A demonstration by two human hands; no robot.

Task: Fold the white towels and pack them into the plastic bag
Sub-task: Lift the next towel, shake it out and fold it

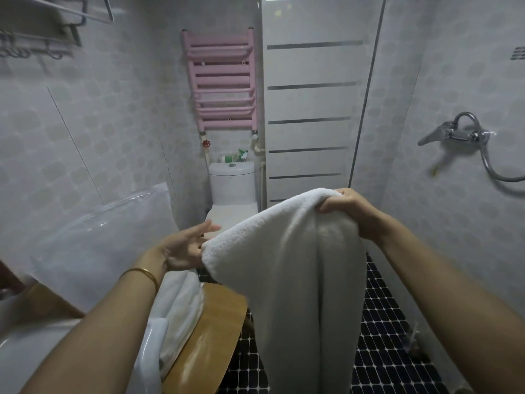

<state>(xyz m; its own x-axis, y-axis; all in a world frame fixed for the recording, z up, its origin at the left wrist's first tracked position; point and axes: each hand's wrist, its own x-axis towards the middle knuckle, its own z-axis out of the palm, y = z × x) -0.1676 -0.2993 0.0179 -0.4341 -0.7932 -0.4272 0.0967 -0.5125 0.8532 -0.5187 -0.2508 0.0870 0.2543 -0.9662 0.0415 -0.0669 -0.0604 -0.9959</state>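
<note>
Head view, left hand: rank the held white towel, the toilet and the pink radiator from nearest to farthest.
From the left hand:
1. The white towel, right at its fingertips, hanging from the right hand.
2. The toilet, beyond it, low against the back wall.
3. The pink radiator, higher on that wall.

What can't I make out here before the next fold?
Head view only:
- Hanging towel: lower end cut off by the bottom edge.
- Left hand: contact with the towel's corner unclear, the corner overlaps it.
- White pile on the wooden top: count hidden by the left forearm.
- Plastic bag: mouth unclear, transparent and blurred.
</note>
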